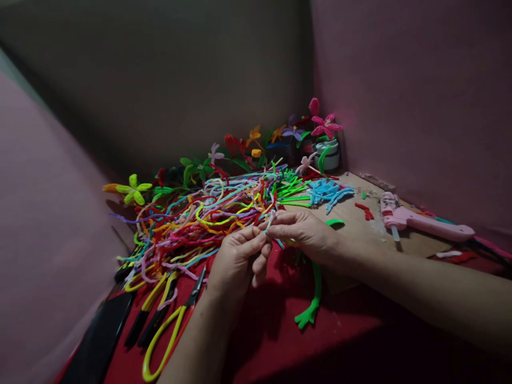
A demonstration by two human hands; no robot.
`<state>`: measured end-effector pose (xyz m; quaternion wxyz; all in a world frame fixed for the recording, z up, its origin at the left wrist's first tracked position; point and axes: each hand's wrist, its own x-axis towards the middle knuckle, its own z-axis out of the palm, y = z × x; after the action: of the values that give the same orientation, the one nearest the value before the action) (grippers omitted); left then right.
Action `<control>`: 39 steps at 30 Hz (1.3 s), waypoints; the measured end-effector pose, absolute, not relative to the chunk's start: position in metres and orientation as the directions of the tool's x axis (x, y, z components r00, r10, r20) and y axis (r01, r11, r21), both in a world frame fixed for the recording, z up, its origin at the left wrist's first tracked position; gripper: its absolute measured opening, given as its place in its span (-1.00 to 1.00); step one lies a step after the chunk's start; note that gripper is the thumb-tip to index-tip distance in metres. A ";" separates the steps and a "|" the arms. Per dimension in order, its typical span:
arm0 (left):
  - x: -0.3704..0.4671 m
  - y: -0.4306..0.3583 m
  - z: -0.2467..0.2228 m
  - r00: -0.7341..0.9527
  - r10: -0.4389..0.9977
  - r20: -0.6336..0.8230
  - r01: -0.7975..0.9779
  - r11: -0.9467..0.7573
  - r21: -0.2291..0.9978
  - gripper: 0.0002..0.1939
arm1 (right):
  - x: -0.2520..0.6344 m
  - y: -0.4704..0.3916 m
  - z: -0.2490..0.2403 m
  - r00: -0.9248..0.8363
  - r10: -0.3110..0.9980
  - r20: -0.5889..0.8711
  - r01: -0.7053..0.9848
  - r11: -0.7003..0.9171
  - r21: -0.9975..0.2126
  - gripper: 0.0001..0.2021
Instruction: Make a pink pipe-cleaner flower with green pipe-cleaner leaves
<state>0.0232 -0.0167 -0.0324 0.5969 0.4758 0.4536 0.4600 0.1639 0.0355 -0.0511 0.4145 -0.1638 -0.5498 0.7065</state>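
Both my hands meet near the middle of the head view, fingertips close together. Between them is a small white pipe cleaner piece (pixel 271 217), with a bit of light blue at its lower end. My left hand (pixel 242 253) pinches the lower end; my right hand (pixel 298 230) has its thumb and fingers closed on the upper part. Just behind them spreads a tangled heap of many-coloured pipe cleaners (pixel 192 218). A green pipe cleaner piece with a forked end (pixel 312 304) lies below my right hand on the red cloth (pixel 276 330).
Yellow-handled scissors (pixel 162 341), pliers (pixel 150 309) and a black flat object (pixel 98 336) lie at left. A pink glue gun (pixel 428 221) rests on cardboard (pixel 348 234) at right, near blue pipe cleaner pieces (pixel 328 193). Pipe cleaner flowers (pixel 327 127) stand along the back.
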 end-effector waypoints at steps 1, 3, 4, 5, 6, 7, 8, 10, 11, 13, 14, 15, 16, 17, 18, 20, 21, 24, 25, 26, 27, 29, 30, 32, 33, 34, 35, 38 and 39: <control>0.025 -0.017 -0.034 0.098 0.994 -0.055 -0.001 0.055 0.998 -0.80 | 0.163 0.035 -0.052 -0.585 0.783 0.211 -0.432 -0.080 -0.898 -0.86; 0.029 -0.018 -0.039 -0.055 0.985 0.161 0.320 -0.135 0.938 -0.82 | 0.160 0.035 -0.054 -0.543 0.819 0.187 -0.479 -0.119 -0.870 -0.86; 0.031 -0.018 -0.042 -0.091 0.946 0.310 0.496 -0.227 0.838 -0.85 | 0.159 0.035 -0.055 -0.522 0.835 0.175 -0.491 -0.127 -0.862 -0.86; 0.032 -0.018 -0.046 -0.075 0.889 0.452 0.651 -0.300 0.697 -0.86 | 0.158 0.035 -0.056 -0.504 0.849 0.161 -0.493 -0.130 -0.860 -0.86; 0.032 -0.017 -0.049 -0.016 0.826 0.563 0.763 -0.354 0.542 -0.86 | 0.157 0.035 -0.056 -0.488 0.860 0.147 -0.487 -0.129 -0.864 -0.85; 0.032 -0.017 -0.053 0.058 0.771 0.634 0.828 -0.392 0.401 -0.86 | 0.157 0.035 -0.056 -0.478 0.868 0.136 -0.475 -0.126 -0.871 -0.84; 0.031 -0.016 -0.055 0.120 0.731 0.672 0.860 -0.414 0.298 -0.85 | 0.156 0.035 -0.056 -0.472 0.872 0.129 -0.460 -0.119 -0.880 -0.84; 0.030 -0.015 -0.057 0.162 0.698 0.697 0.875 -0.428 0.225 -0.85 | 0.156 0.034 -0.056 -0.470 0.872 0.134 -0.432 -0.095 -0.897 -0.82; 0.030 -0.015 -0.056 0.142 0.702 0.698 0.873 -0.421 0.245 -0.86 | 0.157 0.034 -0.055 -0.475 0.867 0.149 -0.419 -0.074 -0.905 -0.82; 0.030 -0.017 -0.053 0.058 0.750 0.659 0.846 -0.387 0.366 -0.87 | 0.158 0.032 -0.053 -0.493 0.847 0.197 -0.391 -0.013 -0.920 -0.82; 0.031 -0.019 -0.050 0.005 0.787 0.617 0.812 -0.363 0.457 -0.88 | 0.159 0.032 -0.052 -0.506 0.834 0.222 -0.383 0.014 -0.924 -0.83; 0.032 -0.020 -0.047 -0.052 0.830 0.555 0.757 -0.330 0.564 -0.88 | 0.160 0.032 -0.052 -0.521 0.819 0.242 -0.381 0.031 -0.924 -0.84; 0.033 -0.021 -0.045 -0.106 0.873 0.476 0.676 -0.288 0.678 -0.88 | 0.160 0.032 -0.051 -0.535 0.806 0.255 -0.386 0.036 -0.922 -0.85; 0.034 -0.022 -0.042 -0.145 0.910 0.388 0.572 -0.243 0.784 -0.88 | 0.161 0.032 -0.051 -0.544 0.798 0.258 -0.394 0.029 -0.919 -0.85; 0.035 -0.022 -0.039 -0.166 0.938 0.305 0.452 -0.202 0.869 -0.88 | 0.161 0.033 -0.051 -0.549 0.798 0.249 -0.402 0.009 -0.915 -0.86; 0.036 -0.022 -0.035 -0.170 0.970 0.174 0.213 -0.136 0.967 -0.87 | 0.161 0.035 -0.053 -0.556 0.805 0.206 -0.409 -0.049 -0.911 -0.86; 0.035 -0.022 -0.034 -0.159 0.979 0.125 0.111 -0.108 0.988 -0.87 | 0.160 0.037 -0.055 -0.562 0.808 0.175 -0.408 -0.087 -0.909 -0.85; 0.032 -0.020 -0.033 -0.086 0.996 0.010 -0.116 -0.020 0.993 -0.84 | 0.160 0.041 -0.059 -0.586 0.804 0.101 -0.431 -0.204 -0.879 -0.78; 0.031 -0.019 -0.034 -0.048 0.999 -0.016 -0.170 0.008 0.985 -0.84 | 0.160 0.043 -0.060 -0.602 0.794 0.085 -0.438 -0.240 -0.866 -0.75; 0.029 -0.018 -0.034 -0.005 0.999 -0.036 -0.216 0.035 0.976 -0.84 | 0.161 0.043 -0.060 -0.620 0.782 0.071 -0.441 -0.272 -0.855 -0.74; 0.028 -0.017 -0.035 0.037 0.998 -0.053 -0.253 0.061 0.966 -0.84 | 0.161 0.044 -0.059 -0.639 0.767 0.059 -0.439 -0.300 -0.847 -0.73; 0.026 -0.016 -0.037 0.113 0.990 -0.087 -0.297 0.117 0.948 -0.84 | 0.163 0.045 -0.057 -0.678 0.735 0.020 -0.412 -0.357 -0.838 -0.75; 0.025 -0.016 -0.037 0.142 0.985 -0.102 -0.310 0.142 0.940 -0.84 | 0.164 0.045 -0.055 -0.685 0.729 0.006 -0.402 -0.372 -0.836 -0.77; 0.026 -0.015 -0.037 0.179 0.977 -0.117 -0.323 0.171 0.931 -0.83 | 0.164 0.044 -0.052 -0.669 0.743 0.010 -0.413 -0.360 -0.836 -0.80; 0.027 -0.015 -0.036 0.183 0.976 -0.117 -0.325 0.173 0.930 -0.82 | 0.164 0.043 -0.052 -0.650 0.760 0.021 -0.430 -0.344 -0.835 -0.81; 0.028 -0.016 -0.035 0.181 0.977 -0.114 -0.316 0.168 0.934 -0.81 | 0.164 0.042 -0.051 -0.627 0.779 0.031 -0.450 -0.328 -0.831 -0.82; 0.029 -0.016 -0.034 0.163 0.981 -0.103 -0.287 0.147 0.946 -0.80 | 0.163 0.042 -0.051 -0.603 0.797 0.035 -0.467 -0.318 -0.825 -0.82; 0.035 -0.019 -0.035 -0.025 0.999 0.046 0.034 -0.046 0.998 -0.79 | 0.160 0.040 -0.054 -0.551 0.834 -0.026 -0.495 -0.352 -0.794 -0.82; 0.036 -0.020 -0.038 -0.094 0.981 0.170 0.229 -0.145 0.963 -0.81 | 0.159 0.040 -0.055 -0.535 0.844 -0.046 -0.510 -0.366 -0.779 -0.82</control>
<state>0.0357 -0.0201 -0.0376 0.3707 0.5615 0.5387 0.5070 0.1591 0.0398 -0.0552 0.4257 -0.2264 -0.3685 0.7948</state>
